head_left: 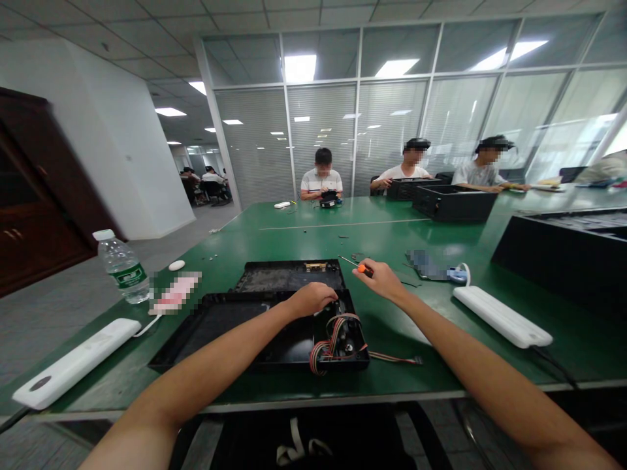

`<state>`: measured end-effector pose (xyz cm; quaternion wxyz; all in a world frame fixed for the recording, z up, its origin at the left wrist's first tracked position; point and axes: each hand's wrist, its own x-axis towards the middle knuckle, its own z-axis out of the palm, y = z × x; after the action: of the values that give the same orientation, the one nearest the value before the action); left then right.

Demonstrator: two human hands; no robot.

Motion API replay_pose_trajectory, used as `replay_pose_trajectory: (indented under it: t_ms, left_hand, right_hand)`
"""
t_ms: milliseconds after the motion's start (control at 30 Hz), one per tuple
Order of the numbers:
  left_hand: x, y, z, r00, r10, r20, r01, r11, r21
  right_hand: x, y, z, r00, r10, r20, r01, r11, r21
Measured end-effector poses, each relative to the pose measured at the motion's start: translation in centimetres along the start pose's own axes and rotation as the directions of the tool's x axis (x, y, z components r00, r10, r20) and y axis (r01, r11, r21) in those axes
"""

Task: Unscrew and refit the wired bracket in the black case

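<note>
My right hand (379, 279) is closed around the orange-and-black handle of a screwdriver (363, 268), its metal shaft pointing up and left over the table. My left hand (313, 299) reaches into the right part of an open black case (206, 326), fingers together at its far edge; what they hold, if anything, is hidden. Bundled red, black and white wires (321, 349) lie in the case's right end, and a wire with a connector (416, 360) trails out onto the table. Behind it lies a second black panel (284, 275) with a brass-coloured piece (315, 266) on it.
White power strips lie on the left (78, 362) and right (504, 316) of the green table (235, 235). A water bottle (122, 267) stands at the left edge. Large black housings (455, 203) occupy the right side. Several people sit across the table.
</note>
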<state>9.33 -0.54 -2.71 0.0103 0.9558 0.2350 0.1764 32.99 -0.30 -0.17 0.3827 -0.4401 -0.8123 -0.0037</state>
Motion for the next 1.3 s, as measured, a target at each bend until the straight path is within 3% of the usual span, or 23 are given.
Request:
replay_pose_trajectory:
  t_ms: [100, 200, 300, 367, 467, 567, 633, 733, 933, 1300]
  left_hand:
    - [0.0, 0.2, -0.2, 1.000, 0.004, 0.018, -0.003, 1.000, -0.016]
    - [0.0, 0.3, -0.5, 0.999, 0.016, 0.029, -0.015, 0.999, -0.045]
    - [-0.1, 0.6, -0.7, 0.999, 0.041, 0.022, -0.040, 0.998, -0.045]
    - [-0.1, 0.9, -0.7, 0.999, 0.040, 0.021, -0.040, 0.999, -0.012]
    - [-0.1, 1.3, -0.7, 0.998, 0.038, 0.041, -0.041, 0.995, 0.088]
    - [0.0, 1.7, -0.4, 0.996, 0.029, 0.088, -0.045, 0.982, 0.182]
    - [0.0, 1.7, -0.2, 0.992, 0.001, 0.123, -0.026, 0.979, 0.200]
    - [0.0, 1.8, 0.0, 0.988, -0.056, 0.143, 0.030, 0.983, 0.179]
    - [-0.1, 2.2, -0.2, 0.978, -0.154, 0.142, 0.140, 0.985, 0.105]
    - [0.0, 2.3, -0.2, 0.980, -0.146, 0.139, 0.133, 0.986, 0.096]
  right_hand:
    - [-0.1, 0.2, 0.1, 1.000, 0.007, 0.000, -0.007, 1.000, 0.026]
    - [-0.1, 0.2, 0.1, 0.997, 0.066, 0.047, -0.076, 0.962, 0.262]
    - [0.1, 0.1, -0.5, 0.968, 0.102, 0.229, -0.221, 0.777, 0.589]
    - [0.4, 0.2, -1.4, 0.951, 0.086, 0.298, -0.280, 0.649, 0.708]
    - [0.8, 0.6, -2.6, 0.962, 0.182, 0.203, -0.272, 0.584, 0.765]
    - [0.8, 0.6, -2.9, 0.940, 0.337, -0.055, -0.200, 0.674, 0.711]
    - [0.6, 0.0, -2.6, 0.927, 0.314, -0.203, -0.132, 0.784, 0.607]
    - [0.1, -1.1, -2.0, 0.933, 0.203, -0.298, -0.047, 0.888, 0.457]
    - [-0.1, -1.2, -2.5, 0.913, 0.193, -0.359, -0.041, 0.920, 0.390]
    - [-0.6, -2.0, -1.6, 0.975, 0.036, -0.218, 0.015, 0.974, 0.227]
